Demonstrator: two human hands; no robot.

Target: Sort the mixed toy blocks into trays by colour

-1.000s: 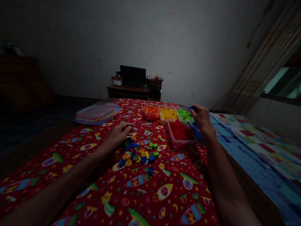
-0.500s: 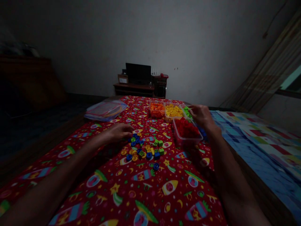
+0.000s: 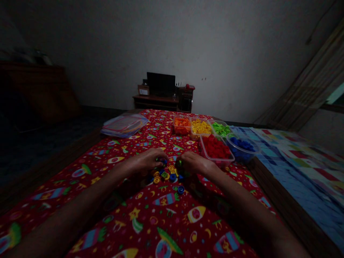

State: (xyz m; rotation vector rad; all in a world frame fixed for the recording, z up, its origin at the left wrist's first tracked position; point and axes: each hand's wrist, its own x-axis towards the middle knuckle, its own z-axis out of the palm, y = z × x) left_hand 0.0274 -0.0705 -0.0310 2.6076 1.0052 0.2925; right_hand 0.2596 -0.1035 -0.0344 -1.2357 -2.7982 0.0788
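A small heap of loose toy pieces [image 3: 166,175], blue, yellow and green, lies on the red rocket-print cloth [image 3: 166,218]. My left hand [image 3: 146,160] rests on the heap's left side with its fingers curled down over the pieces. My right hand [image 3: 194,163] is at the heap's right side, fingers bent over pieces there. What either hand grips is hidden in the dim light. One blue ring [image 3: 181,189] lies apart, just in front of the heap.
Behind the heap stand clear tubs of sorted pieces: orange [image 3: 182,125], yellow [image 3: 200,127], green [image 3: 221,129], red [image 3: 215,147] and blue [image 3: 242,145]. Stacked plastic lids [image 3: 124,125] lie at the far left. A patterned blue mat [image 3: 292,168] runs along the right; a dark cabinet [image 3: 163,96] stands behind.
My right hand has left the tubs at the far right and come down to the heap's right side. My left hand has shifted slightly onto the heap. The blue tub now shows.
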